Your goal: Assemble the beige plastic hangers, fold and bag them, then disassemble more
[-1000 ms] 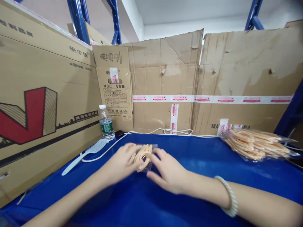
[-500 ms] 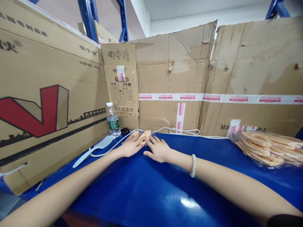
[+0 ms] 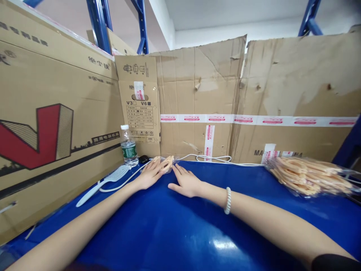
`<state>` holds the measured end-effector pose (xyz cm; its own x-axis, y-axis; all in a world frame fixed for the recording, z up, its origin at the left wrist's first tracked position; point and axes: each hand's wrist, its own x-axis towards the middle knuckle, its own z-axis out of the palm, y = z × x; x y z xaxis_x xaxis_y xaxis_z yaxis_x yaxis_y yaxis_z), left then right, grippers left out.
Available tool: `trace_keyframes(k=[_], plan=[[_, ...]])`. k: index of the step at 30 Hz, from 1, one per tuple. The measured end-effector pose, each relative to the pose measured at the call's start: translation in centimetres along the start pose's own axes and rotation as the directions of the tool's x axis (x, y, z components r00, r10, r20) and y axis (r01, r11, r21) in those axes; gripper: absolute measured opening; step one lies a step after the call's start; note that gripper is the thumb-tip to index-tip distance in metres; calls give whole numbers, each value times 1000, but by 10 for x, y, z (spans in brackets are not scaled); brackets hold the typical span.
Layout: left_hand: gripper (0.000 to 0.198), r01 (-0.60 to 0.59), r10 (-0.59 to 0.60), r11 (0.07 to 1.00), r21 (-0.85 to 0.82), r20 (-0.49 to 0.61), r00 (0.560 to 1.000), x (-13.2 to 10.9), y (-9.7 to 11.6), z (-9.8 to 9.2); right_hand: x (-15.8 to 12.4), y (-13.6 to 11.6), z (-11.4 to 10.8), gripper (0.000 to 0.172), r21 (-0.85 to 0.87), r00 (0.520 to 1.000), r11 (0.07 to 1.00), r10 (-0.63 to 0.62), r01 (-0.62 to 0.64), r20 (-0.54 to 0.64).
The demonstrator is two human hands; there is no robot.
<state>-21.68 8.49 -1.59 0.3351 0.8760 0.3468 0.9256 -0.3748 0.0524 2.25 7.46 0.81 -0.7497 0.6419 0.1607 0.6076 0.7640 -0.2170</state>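
Observation:
At the back of the blue table lies a small clear plastic packet (image 3: 168, 164) of peach-coloured looped items, whose exact kind I cannot make out. My left hand (image 3: 149, 177) rests flat with its fingers stretched over the packet's left part, hiding some of it. Just to the right is my right hand (image 3: 186, 182), palm down, fingers extended and thumb apart, its fingertips close to the packet's right edge. Whether those fingertips touch the plastic, I cannot tell. A pale twisted bracelet (image 3: 228, 201) circles the right wrist.
Left of my hands are a pale blue hairbrush (image 3: 117, 174), a water bottle (image 3: 129, 148) and a small black object (image 3: 143, 159). A white cable (image 3: 217, 158) runs along the back. A larger bag of peach-coloured loops (image 3: 307, 175) lies right. Cardboard walls (image 3: 197, 94) enclose the blue table (image 3: 158, 229).
The view has shifted slightly to the right. My right hand has drawn a little away from the packet, leaving more of it visible. My left hand stays on the packet.

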Motion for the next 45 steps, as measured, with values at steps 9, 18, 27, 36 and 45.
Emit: trace_keyframes(k=[9,18,27,36,45], plan=[[65,-388,411,910,145,-188,892,-14,53,-14,-163,20,-31,84,102,978,974,-206,203,20],[45,-620,634,771,147,-95,767,-13,72,-8,-191,49,-32,43,43,977,980,-191,195,-96],[37,-446,441,893,-55,-91,893,-22,82,-5,-192,46,-29,41,87,983,982,-157,165,-92],[41,-476,466,874,97,105,878,0,111,-15,-188,52,-43,37,70,969,968,-235,240,-70],[18,-326,494,764,-557,180,850,113,255,-4,-223,152,-167,33,170,662,881,448,-442,-601]])
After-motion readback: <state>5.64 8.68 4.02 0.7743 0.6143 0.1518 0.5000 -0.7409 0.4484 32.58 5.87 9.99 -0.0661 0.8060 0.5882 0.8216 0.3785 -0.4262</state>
